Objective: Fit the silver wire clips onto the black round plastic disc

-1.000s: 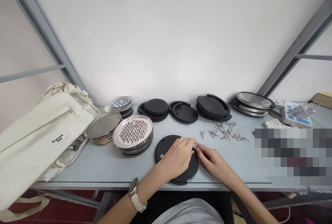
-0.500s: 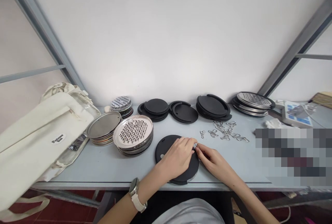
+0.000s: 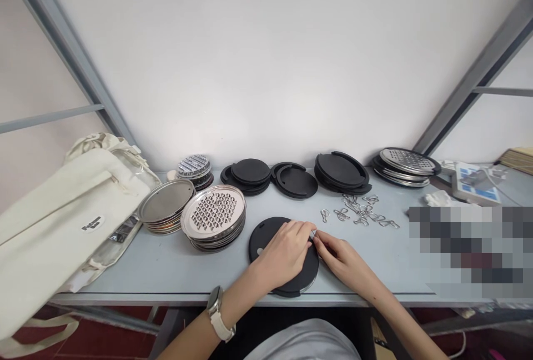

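In front of me lies a round black disc (image 3: 266, 231) with a small slot and a pale hole, and a metal edge shows along its lower right rim. My left hand (image 3: 285, 253) rests across this disc, its fingers closed near the right rim. There my right hand (image 3: 336, 257) meets it, thumb and forefinger pinched together. A small bright metal piece (image 3: 313, 233) shows between the fingertips of both hands; most of it is hidden. Behind the hands, several loose wire clips (image 3: 362, 214) are scattered on the table.
To the left stand a stack of grater discs (image 3: 214, 213), plain metal discs (image 3: 166, 203) and smaller graters (image 3: 194, 165). Black discs (image 3: 250, 172), black holders (image 3: 341, 171) and more graters (image 3: 408, 161) line the wall. A cream bag (image 3: 83, 204) covers the table's left end.
Both hands stay in the same pinch at the disc's right rim. The view has shifted very slightly; nothing else visibly differs.
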Tool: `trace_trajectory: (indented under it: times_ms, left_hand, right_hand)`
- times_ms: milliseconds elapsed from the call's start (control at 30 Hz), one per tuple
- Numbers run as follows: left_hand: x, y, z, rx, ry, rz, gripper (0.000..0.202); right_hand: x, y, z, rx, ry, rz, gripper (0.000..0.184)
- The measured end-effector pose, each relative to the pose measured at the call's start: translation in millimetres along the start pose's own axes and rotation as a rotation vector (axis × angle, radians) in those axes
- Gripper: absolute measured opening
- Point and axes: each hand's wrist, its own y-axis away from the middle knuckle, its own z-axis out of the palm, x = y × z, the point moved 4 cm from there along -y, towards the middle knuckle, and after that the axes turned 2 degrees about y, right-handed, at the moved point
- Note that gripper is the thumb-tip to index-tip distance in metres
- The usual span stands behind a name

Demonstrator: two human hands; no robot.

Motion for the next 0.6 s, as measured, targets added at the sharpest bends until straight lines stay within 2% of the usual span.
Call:
trace_trajectory:
  times_ms: [600]
  left_hand:
    - [0.0,0.4,-0.3,-0.004,0.002,-0.010,0.027]
  right_hand:
    - [-0.4,0.5,0.2,-0.011,0.019,0.001,0.035]
